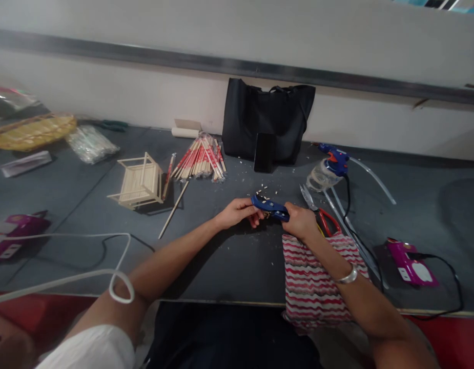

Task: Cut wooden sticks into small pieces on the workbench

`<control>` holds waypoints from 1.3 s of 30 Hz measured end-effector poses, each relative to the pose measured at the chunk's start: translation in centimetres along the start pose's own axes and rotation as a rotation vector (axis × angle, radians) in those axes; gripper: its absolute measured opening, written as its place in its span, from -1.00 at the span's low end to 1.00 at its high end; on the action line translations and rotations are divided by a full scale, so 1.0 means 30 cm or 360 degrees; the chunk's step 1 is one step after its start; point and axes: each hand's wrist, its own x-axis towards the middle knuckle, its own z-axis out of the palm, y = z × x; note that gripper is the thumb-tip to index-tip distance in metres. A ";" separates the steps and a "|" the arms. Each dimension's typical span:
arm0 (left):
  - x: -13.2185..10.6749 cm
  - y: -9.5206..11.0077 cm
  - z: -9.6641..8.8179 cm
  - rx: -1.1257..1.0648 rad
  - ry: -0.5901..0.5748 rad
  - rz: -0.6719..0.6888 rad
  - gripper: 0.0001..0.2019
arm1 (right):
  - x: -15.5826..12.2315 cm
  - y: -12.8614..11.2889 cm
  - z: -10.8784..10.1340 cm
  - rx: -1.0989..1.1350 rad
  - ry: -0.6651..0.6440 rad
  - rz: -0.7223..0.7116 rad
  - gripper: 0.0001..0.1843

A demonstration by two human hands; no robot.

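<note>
My right hand (301, 222) is wrapped round the handles of a blue hand cutter (270, 206), which points left over the table. My left hand (239, 212) is closed at the cutter's head, thumb and fingers pinched together; whatever they hold is hidden or too small to name. Short pale stick offcuts (264, 193) lie scattered around the cutter. To the left stands a small frame of wooden sticks (140, 182), shaped like a little chair. A single bare stick (174, 209) lies between it and my left hand.
Paper-wrapped chopsticks (202, 159) lie behind my hands, near a black bag (265, 120) with a phone (264, 152) against it. Right are a glue gun (334, 160) on a jar, red-handled scissors (329, 221), a striped cloth (317, 277) and a purple power strip (409, 262). A white cable (121, 279) hangs left.
</note>
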 end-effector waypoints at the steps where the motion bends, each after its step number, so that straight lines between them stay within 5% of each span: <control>1: 0.001 -0.001 -0.001 -0.0001 -0.0001 -0.0004 -0.57 | 0.001 -0.001 -0.003 -0.0012 -0.0017 0.0011 -0.78; 11: 0.011 -0.015 -0.003 0.0016 0.0033 -0.0035 -0.57 | -0.001 -0.010 -0.012 -0.0063 -0.0109 0.0078 -0.72; 18: 0.007 -0.009 -0.001 0.0010 0.0058 -0.0024 -0.58 | -0.002 0.003 0.016 0.0013 0.0046 0.0041 -0.82; 26: 0.008 -0.001 0.007 -0.0035 0.0096 0.0000 -0.53 | 0.019 0.027 0.036 0.0102 0.0283 -0.0146 -0.71; 39: 0.008 -0.019 0.009 -0.0048 0.0139 0.0023 -0.51 | 0.021 0.035 0.067 0.0080 0.0325 -0.0209 -0.68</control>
